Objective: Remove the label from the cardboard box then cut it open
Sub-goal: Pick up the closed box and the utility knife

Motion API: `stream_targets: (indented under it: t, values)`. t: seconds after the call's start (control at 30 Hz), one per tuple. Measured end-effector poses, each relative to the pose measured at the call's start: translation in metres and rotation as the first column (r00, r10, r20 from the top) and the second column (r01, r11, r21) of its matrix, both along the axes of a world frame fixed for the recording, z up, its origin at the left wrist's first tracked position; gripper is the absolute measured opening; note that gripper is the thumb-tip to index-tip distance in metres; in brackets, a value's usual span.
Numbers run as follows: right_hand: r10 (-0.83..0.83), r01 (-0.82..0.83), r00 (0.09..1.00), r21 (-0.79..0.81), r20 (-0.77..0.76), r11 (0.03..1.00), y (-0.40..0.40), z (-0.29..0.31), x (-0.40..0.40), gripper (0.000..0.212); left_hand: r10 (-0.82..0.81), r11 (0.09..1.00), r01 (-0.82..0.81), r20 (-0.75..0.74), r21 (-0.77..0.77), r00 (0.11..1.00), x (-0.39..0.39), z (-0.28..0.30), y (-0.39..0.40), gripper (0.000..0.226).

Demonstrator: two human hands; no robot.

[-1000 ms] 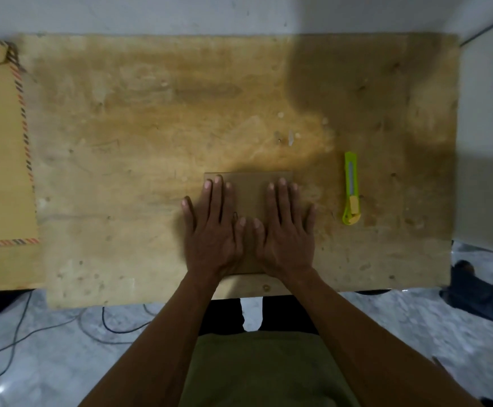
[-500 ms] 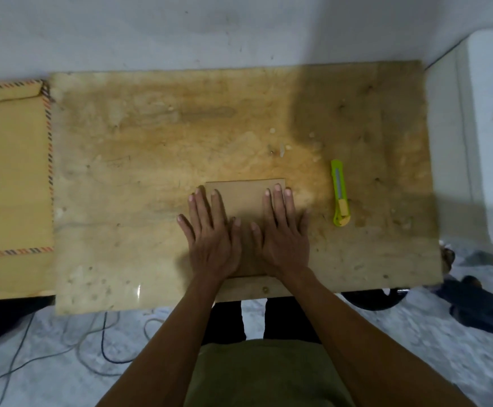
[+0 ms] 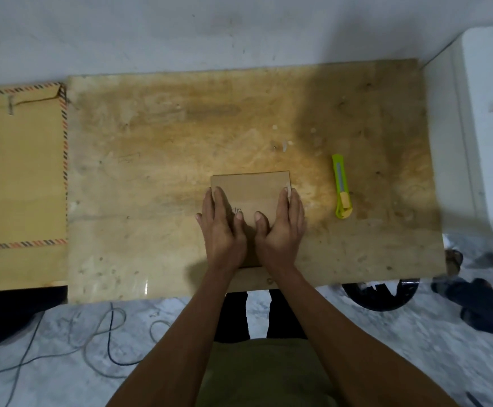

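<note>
My left hand [image 3: 220, 230] and right hand [image 3: 282, 230] lie on the cardboard box [image 3: 251, 190] near the front edge of the worktop [image 3: 151, 171]. On each hand the fingers are pressed together and run along a side edge of the box, thumbs resting on its top beside some dark print; they clasp the box from both sides. Off to my right, apart from the box, lies a green utility knife [image 3: 341, 188]. A striped-edged cardboard sheet [image 3: 19, 171] sits on the far left.
</note>
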State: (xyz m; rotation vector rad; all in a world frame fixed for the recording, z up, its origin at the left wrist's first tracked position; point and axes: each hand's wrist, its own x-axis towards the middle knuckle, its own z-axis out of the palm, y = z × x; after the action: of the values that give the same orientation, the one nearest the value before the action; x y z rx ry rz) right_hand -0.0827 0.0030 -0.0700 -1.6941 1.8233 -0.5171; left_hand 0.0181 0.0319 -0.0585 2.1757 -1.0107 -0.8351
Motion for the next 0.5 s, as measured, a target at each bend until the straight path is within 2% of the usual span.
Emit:
stream_targets:
  t: [0.07,0.17,0.27,0.33,0.4,0.5]
  values:
    - [0.011,-0.01,0.999,-0.02,0.042,1.0,-0.002,0.006,-0.002,0.068,0.046,0.998,-0.048,-0.038,-0.035,0.998,-0.001,0.008,0.002,0.069]
    - [0.005,-0.009,0.99,0.032,0.143,0.999,-0.009,0.019,-0.007,0.065,0.078,0.991,-0.081,-0.029,-0.111,0.996,0.003,0.025,0.006,0.067]
    - [-0.1,0.094,0.954,0.037,0.282,0.995,-0.023,0.043,-0.011,0.06,0.126,0.979,-0.138,-0.084,-0.152,0.988,0.017,0.045,0.009,0.065]
    - [-0.166,0.135,0.921,0.109,0.353,0.985,-0.033,0.064,-0.01,0.061,0.146,0.971,-0.169,-0.143,-0.17,0.979,0.027,0.06,0.008,0.065]
    - [-0.157,0.088,0.893,0.178,0.422,0.98,-0.039,0.079,-0.009,0.06,0.144,0.963,-0.179,-0.176,-0.201,0.974,0.037,0.072,0.008,0.064]
    - [-0.044,-0.023,0.889,0.14,0.456,0.99,-0.038,0.092,-0.009,0.057,0.127,0.959,-0.175,-0.214,-0.225,0.969,0.049,0.088,0.007,0.064]
